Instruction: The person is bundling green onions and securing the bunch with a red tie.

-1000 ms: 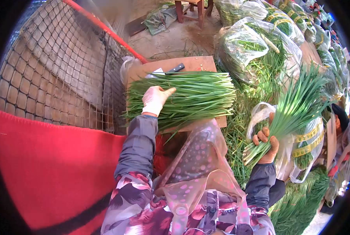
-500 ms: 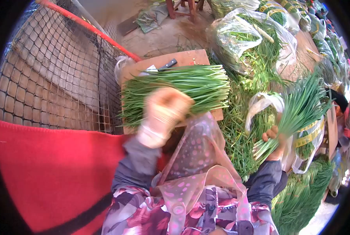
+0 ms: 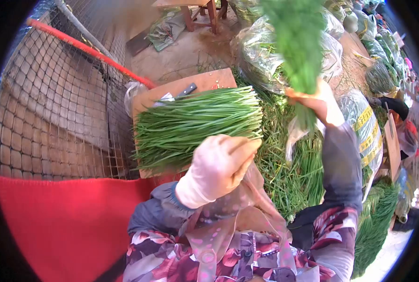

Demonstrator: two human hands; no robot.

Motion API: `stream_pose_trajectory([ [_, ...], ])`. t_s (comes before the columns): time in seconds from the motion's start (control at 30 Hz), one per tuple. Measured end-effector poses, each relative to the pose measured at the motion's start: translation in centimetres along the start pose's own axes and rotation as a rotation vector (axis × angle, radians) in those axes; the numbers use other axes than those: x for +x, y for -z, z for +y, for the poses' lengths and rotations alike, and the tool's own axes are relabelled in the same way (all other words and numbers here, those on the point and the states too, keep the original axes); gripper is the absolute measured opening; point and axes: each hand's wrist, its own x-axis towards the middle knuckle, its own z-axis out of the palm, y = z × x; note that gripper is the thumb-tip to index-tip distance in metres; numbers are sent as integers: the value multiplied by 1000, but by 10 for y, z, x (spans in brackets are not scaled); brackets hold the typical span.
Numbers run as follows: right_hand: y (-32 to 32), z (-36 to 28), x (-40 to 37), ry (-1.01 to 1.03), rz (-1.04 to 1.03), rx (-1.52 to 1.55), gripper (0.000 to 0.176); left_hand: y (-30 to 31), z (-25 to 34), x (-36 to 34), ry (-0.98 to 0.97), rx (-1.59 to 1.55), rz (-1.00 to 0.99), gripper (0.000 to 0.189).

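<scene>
My right hand (image 3: pixel 316 104) is wrapped round a bunch of green chives (image 3: pixel 296 44), held up at the upper right with its leaves pointing away from me and blurred by motion. My left hand (image 3: pixel 221 162), in a pale glove with orange-tan fingers, hovers at the near edge of a big pile of chives (image 3: pixel 197 120). Its fingers are pressed together; whether anything is in them is hidden. That pile lies sideways on a wooden board (image 3: pixel 214 80), its pale cut ends to the right. A dark-handled knife (image 3: pixel 186 90) rests behind the pile.
Loose chive scraps (image 3: pixel 280 183) cover the ground right of the board. Behind them stands a clear plastic bag (image 3: pixel 261 56) of greens. A yellow-taped bag (image 3: pixel 366 127) and more chives (image 3: pixel 376 225) lie right. Netting (image 3: pixel 54 103) and red cloth (image 3: pixel 59 225) are left.
My right hand has lifted its chive bunch up and forward from the lower right. My left hand has drawn back off the pile towards me and to the right. The view has shifted slightly.
</scene>
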Motion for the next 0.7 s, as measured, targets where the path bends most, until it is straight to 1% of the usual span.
stream_pose_trajectory([
  [0.03, -17, 19, 33, 329, 26, -197, 47, 4, -6, 6, -44, 43, 82, 26],
  [0.07, -34, 25, 57, 316, -39, -326, 51, 5, -13, 12, -84, 83, 161, 27],
  [0.1, -60, 26, 71, 340, 22, -505, 62, 4, -23, 21, -80, 99, 158, 30],
  [0.13, -80, 38, 86, 342, -57, -536, 66, -3, -37, 27, -72, 98, 146, 34],
  [0.17, -100, 54, 96, 262, -181, -578, 64, -16, -56, 36, -46, 140, 53, 43],
  [0.2, -122, 81, 99, 314, -246, -804, 58, -34, -79, 40, -22, 180, -42, 54],
  [0.23, -163, 146, 113, 304, -105, -731, 58, -59, -106, 34, 60, 226, -136, 69],
  [0.27, -164, 131, 106, 186, -176, -803, 63, -88, -134, 22, 142, 272, -233, 86],
  [0.3, -153, 111, 100, 187, -288, -883, 66, -108, -159, 8, 301, 285, -487, 113],
  [0.33, -145, 103, 95, 179, -401, -954, 68, -128, -181, -13, 315, 250, -502, 121],
  [0.4, -122, 126, 86, 348, -295, -478, 76, -126, -179, -7, 440, 205, -602, 124],
  [0.43, -97, 116, 78, 281, -331, -147, 77, -124, -177, -9, 426, 245, -586, 121],
  [0.47, -77, 112, 64, 186, -141, -73, 73, -123, -178, -11, 400, 283, -616, 118],
  [0.53, -64, 140, 52, -23, 134, 614, 64, -124, -177, -16, 348, 344, -600, 114],
  [0.6, -61, 185, 55, 63, 253, 290, 64, -129, -178, -15, 354, 352, -606, 114],
  [0.63, -77, 194, 58, 13, 142, 195, 67, -131, -178, -14, 368, 366, -596, 114],
  [0.67, -91, 188, 51, -42, -5, 192, 72, -133, -178, -14, 364, 369, -603, 114],
  [0.7, -97, 183, 54, -184, 140, 404, 71, -134, -179, -15, 378, 371, -583, 114],
])
